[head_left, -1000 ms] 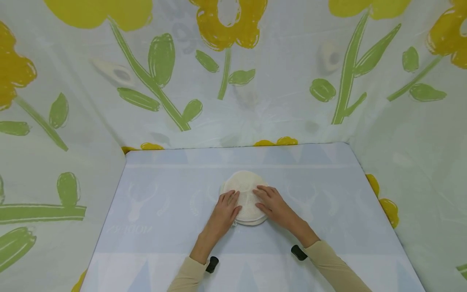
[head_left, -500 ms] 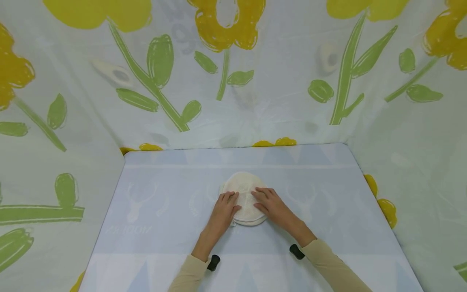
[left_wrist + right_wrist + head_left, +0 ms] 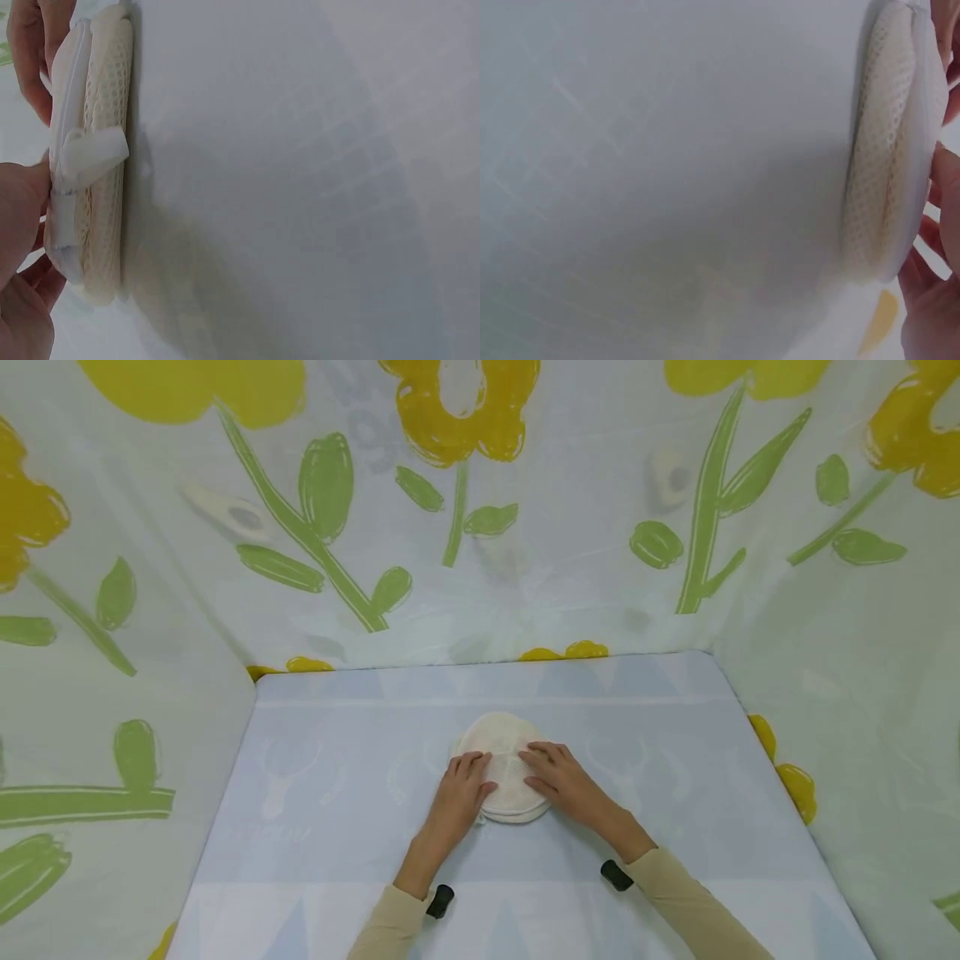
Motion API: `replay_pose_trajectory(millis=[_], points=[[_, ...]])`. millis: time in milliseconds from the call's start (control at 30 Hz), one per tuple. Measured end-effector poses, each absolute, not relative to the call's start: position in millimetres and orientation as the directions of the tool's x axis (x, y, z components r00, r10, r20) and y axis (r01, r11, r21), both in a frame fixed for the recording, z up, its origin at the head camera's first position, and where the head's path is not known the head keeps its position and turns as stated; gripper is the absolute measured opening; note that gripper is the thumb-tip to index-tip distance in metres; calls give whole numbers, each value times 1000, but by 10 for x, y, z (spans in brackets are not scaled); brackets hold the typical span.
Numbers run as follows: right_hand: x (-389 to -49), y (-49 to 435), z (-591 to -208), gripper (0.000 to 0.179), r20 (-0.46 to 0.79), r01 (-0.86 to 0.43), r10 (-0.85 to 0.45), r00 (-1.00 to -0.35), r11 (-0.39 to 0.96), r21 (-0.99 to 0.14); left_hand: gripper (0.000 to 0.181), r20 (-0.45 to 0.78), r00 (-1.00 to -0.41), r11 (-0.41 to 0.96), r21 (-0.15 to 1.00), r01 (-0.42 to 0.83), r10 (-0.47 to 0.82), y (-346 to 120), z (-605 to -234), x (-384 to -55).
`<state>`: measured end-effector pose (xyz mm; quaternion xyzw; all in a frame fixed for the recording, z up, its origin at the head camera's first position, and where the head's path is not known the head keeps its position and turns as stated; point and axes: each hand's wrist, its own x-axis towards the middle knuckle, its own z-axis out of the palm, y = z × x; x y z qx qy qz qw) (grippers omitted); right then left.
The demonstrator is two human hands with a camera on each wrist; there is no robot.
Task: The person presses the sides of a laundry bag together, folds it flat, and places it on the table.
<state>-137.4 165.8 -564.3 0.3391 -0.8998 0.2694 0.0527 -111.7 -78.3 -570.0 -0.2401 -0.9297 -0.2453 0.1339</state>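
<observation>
A round, flattened off-white mesh laundry bag (image 3: 510, 781) lies on the table, squashed into a thick disc. Its edge shows a white zip and a small white tab (image 3: 94, 156) in the left wrist view. My left hand (image 3: 457, 795) rests on the bag's left side, fingers over the top. From the right, my right hand (image 3: 566, 787) lays its spread, slightly bent fingers on the upper face. In the right wrist view the mesh side (image 3: 877, 142) shows two layers pressed together.
A pale blue and white printed cloth (image 3: 322, 843) covers the table. Light curtains (image 3: 570, 568) with yellow flowers and green leaves stand around its back and sides. Black wrist-worn devices (image 3: 617, 875) sit below both hands.
</observation>
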Motion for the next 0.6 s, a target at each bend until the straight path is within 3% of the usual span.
replay_pose_trajectory(millis=[367,600], points=[[-1487,1748,-5547,19,485,-696,-502,-716,570,-437,20,543,-800,739,424,523,255,-897,-5603,-1206],[-1537,1832,-5507,25,560,-718,-471,-681,579,-386,10,617,-759,739,410,535,207,-985,-5541,-1235]])
